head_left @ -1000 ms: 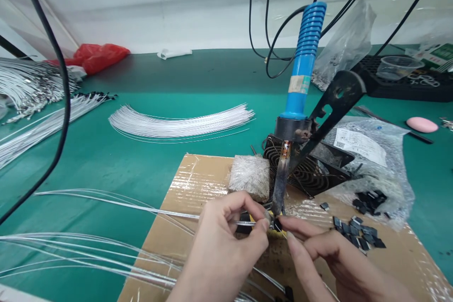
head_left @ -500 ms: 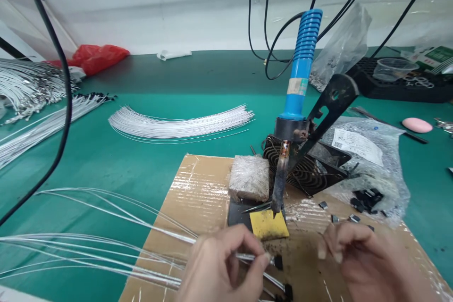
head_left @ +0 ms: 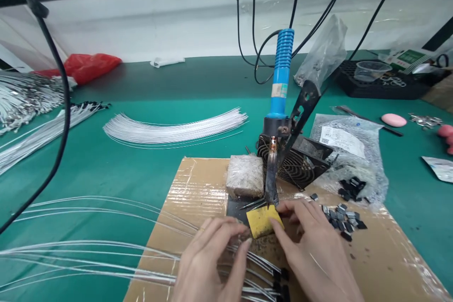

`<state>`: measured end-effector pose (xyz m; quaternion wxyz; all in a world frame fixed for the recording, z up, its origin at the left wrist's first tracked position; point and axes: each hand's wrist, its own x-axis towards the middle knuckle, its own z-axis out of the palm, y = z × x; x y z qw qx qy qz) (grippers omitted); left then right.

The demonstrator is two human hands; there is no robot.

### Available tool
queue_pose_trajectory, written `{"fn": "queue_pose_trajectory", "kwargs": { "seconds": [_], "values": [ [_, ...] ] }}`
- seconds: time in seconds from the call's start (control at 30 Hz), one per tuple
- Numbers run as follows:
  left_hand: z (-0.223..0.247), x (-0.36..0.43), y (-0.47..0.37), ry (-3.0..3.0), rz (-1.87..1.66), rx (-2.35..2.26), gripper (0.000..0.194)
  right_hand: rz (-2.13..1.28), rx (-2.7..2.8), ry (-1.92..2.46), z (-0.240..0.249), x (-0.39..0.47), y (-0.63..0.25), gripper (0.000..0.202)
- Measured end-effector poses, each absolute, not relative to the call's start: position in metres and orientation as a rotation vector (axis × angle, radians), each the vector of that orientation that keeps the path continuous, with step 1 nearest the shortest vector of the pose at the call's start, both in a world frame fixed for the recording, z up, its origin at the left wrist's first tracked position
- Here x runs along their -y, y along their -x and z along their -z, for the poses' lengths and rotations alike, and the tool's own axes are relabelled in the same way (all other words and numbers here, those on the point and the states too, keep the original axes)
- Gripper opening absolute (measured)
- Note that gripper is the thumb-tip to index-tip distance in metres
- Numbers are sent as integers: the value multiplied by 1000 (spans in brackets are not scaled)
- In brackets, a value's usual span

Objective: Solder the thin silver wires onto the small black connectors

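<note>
— So, why does the blue soldering iron [head_left: 279,80] stand up like that?

— A black metal stand [head_left: 300,108] holds it with the hot tip pointing down, just above the yellow pad [head_left: 260,221]. That way both hands are free to bring things up to the tip.

— And the cardboard sheet [head_left: 198,188]?

— It lies on the green surface [head_left: 148,104] under the hot work, likely to shield it. The fan [head_left: 295,163] sits right behind the iron.

— What is the left hand [head_left: 208,264] doing?

— It lies palm down, fingers spread, on the thin white wires [head_left: 106,250]. These run out to the left, with their black ends [head_left: 279,281] near the hands. It seems to press them flat, not pinch them, though I can't quite tell.

— And the right hand [head_left: 311,250]?

— Also palm down and loose, holding nothing that I can see. Its fingertips touch the edge of the yellow pad, right below the tip.

— What else is close?

— Small black parts [head_left: 341,219] in a heap beside the right hand, and more wires [head_left: 173,127] further back.
</note>
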<state>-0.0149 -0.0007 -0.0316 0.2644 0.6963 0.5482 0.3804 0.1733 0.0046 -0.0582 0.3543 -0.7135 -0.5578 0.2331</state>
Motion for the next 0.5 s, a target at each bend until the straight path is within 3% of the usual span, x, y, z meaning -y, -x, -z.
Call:
{"fn": "queue_pose_trajectory", "kwargs": {
  "seconds": [0.13,0.27,0.37,0.5],
  "values": [
    [32,-7,7,-1794,-921,-1559,18,-797,1352,1705,60,1,-180,21],
    [30,-14,1,-1670,-815,-1562,29,-901,1257,1552,61,3,-188,30],
    [27,-21,-2,-1556,-754,-1537,38,-927,1226,1491,60,4,-190,24],
    [25,-25,-3,-1538,-878,-1506,27,-878,1203,1462,54,8,-185,18]
  ]
}}
